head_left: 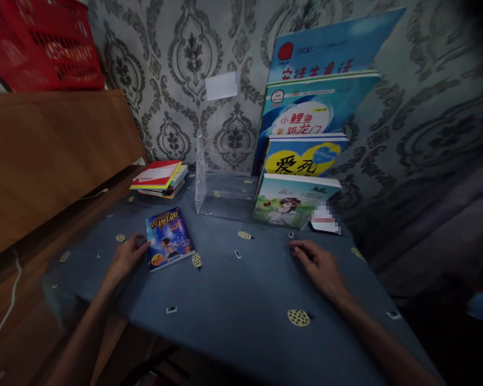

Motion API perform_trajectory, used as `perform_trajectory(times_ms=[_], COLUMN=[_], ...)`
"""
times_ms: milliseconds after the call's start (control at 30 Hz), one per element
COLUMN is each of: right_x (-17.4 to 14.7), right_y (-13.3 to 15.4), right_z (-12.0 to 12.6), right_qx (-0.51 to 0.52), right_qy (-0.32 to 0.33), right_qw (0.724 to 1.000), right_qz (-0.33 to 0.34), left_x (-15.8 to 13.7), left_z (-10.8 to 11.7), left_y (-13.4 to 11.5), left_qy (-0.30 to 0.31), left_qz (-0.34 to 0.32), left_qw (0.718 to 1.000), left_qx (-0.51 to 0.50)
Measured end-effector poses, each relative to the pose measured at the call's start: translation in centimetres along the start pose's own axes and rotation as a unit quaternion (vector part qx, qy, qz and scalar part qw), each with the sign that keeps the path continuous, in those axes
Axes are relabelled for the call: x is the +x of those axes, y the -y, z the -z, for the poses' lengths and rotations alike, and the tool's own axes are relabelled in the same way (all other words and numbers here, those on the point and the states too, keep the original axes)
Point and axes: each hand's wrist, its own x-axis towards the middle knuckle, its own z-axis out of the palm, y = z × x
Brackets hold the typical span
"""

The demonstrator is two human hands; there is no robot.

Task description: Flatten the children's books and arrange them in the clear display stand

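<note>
A small blue-purple paperback book lies flat on the blue tablecloth. My left hand is at its left edge, with the fingertips touching or almost touching the cover; the fingers are loosely bent, not wrapped round it. My right hand rests on the cloth to the right, fingers stretched forward and holding nothing. Beyond it, a clear stepped display rack carries books in its right half: a green one in front, then a yellow-and-blue one, a teal one and a tall blue one.
A pile of books with a red one on top sits at the back left. Beside the rack's right foot is a small, partly blurred object. A red basket stands on a wooden cabinet. Patterned wallpaper closes off the back.
</note>
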Motion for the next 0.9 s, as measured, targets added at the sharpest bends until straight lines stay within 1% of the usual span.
perform_trajectory(times_ms=[33,67,100,167,233,300,367,467,567,633,767,900], right_x=[0.0,0.0,0.0,-0.1,-0.1,-0.1,-0.1,-0.1,-0.1,-0.1,-0.2,-0.2], right_y=[0.1,0.1,0.2,0.4,0.5,0.7,0.8,0.9,0.9,1.0,1.3,1.4], right_z=[0.0,0.0,0.0,0.1,0.1,0.2,0.3,0.3,0.3,0.3,0.4,0.5], right_qx=[-0.002,-0.004,-0.005,-0.006,-0.008,-0.012,-0.014,-0.014,-0.017,-0.019,-0.024,-0.025], right_qy=[-0.002,-0.004,-0.004,-0.004,0.0,0.006,0.006,-0.003,-0.007,-0.009,-0.001,0.004], right_qw=[1.0,1.0,1.0,1.0,1.0,1.0,1.0,0.999,0.999,0.999,0.999,0.998], right_qz=[0.002,0.004,0.004,0.003,0.002,0.004,0.01,0.029,0.044,0.044,0.044,0.057], left_x=[0.3,0.6,0.8,1.0,0.9,0.6,0.3,-0.6,-2.0,-3.2,-6.1,-8.6], left_z=[-0.3,-0.8,-1.4,-2.8,-4.1,-4.8,-4.8,-4.2,-4.0,-4.4,-5.9,-7.9], left_y=[0.1,0.1,0.2,0.5,1.0,1.4,1.7,1.5,0.7,-0.2,-2.5,-5.6], left_qy=[-0.035,-0.055,-0.057,-0.026,0.001,0.003,0.013,0.046,0.073,0.085,0.12,0.17], left_qz=[-0.044,-0.082,-0.113,-0.151,-0.167,-0.18,-0.19,-0.206,-0.225,-0.243,-0.293,-0.325], left_qw=[0.997,0.992,0.987,0.98,0.974,0.969,0.964,0.956,0.948,0.944,0.929,0.912], left_qx=[0.046,0.08,0.103,0.129,0.15,0.168,0.183,0.206,0.213,0.207,0.192,0.184])
